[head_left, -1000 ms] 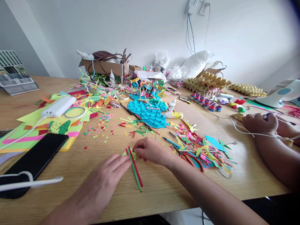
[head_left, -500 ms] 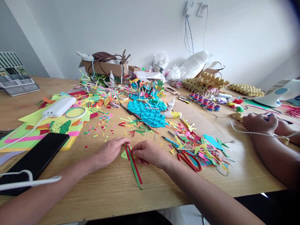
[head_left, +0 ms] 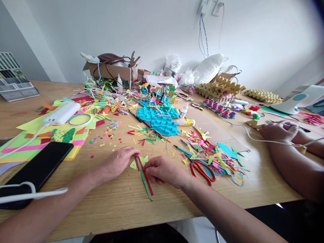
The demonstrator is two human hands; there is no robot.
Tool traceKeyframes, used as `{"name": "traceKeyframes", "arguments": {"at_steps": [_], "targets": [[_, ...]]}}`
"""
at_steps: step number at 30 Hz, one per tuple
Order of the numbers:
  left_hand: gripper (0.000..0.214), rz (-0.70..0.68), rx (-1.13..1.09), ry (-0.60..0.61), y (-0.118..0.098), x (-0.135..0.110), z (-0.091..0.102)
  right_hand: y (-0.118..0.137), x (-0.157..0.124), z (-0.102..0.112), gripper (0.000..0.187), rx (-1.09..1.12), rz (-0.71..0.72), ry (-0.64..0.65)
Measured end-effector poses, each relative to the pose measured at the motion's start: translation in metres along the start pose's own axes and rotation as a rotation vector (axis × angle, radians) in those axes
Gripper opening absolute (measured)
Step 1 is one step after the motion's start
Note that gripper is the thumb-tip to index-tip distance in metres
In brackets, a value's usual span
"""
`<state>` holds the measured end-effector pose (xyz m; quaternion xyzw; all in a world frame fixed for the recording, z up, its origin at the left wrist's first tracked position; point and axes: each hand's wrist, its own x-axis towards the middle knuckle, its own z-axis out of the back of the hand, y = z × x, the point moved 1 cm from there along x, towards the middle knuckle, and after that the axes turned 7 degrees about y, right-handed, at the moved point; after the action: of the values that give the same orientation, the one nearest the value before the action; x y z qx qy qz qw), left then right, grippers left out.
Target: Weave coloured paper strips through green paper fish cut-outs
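A red paper strip (head_left: 151, 192) and a green paper strip (head_left: 146, 187) lie side by side over a small yellow-green paper fish (head_left: 133, 164). My left hand (head_left: 123, 161) has its fingers pressed together at the far ends of the strips, holding them down. Beside the red strip is my right hand (head_left: 162, 171), its thumb and forefinger pinched at the strip's edge and the other fingers curled under. Part of the fish's body is covered by the strips and my fingers. Right of my right hand lie red-handled scissors (head_left: 202, 172) among paper scraps (head_left: 215, 158).
A black phone (head_left: 37, 172), a white power bank (head_left: 62, 114) and coloured paper sheets (head_left: 81, 143) lie left. Ahead are a blue scaly paper piece (head_left: 164, 126) and glue bottles (head_left: 186, 122). Another person's hands (head_left: 278, 131) work at right, near a white cable (head_left: 249, 133).
My right hand has shifted slightly down and right along the red strip, uncovering more of the fish. My left hand keeps its place at the strips' far ends. The view has tilted slightly.
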<state>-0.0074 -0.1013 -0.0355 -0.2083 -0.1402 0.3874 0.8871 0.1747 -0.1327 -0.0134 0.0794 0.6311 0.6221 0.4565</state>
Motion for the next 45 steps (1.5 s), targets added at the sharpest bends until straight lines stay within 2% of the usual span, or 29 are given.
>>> {"name": "traceKeyframes", "arguments": {"at_steps": [8,14,22,26,33,45], "targets": [[0.036,-0.018,0.041,-0.032,0.004,-0.002,-0.003,0.005,0.0,0.001,0.021,-0.013,0.018,-0.052],[0.031,-0.111,0.021,-0.039,0.007,-0.003,-0.006,0.005,0.001,-0.002,0.024,-0.113,0.055,-0.157],[0.03,-0.113,0.008,-0.063,0.009,-0.002,-0.008,-0.001,0.001,-0.007,0.023,0.206,0.091,-0.064],[0.03,-0.112,0.012,-0.058,0.01,-0.003,-0.009,-0.003,0.003,-0.009,0.023,0.235,0.112,-0.021],[0.031,-0.103,0.025,-0.049,0.007,-0.003,-0.008,-0.007,-0.005,-0.013,0.029,0.314,0.09,-0.056],[0.033,-0.117,0.019,-0.049,0.009,-0.003,-0.008,-0.011,-0.008,-0.016,0.029,0.347,0.072,-0.02]]}}
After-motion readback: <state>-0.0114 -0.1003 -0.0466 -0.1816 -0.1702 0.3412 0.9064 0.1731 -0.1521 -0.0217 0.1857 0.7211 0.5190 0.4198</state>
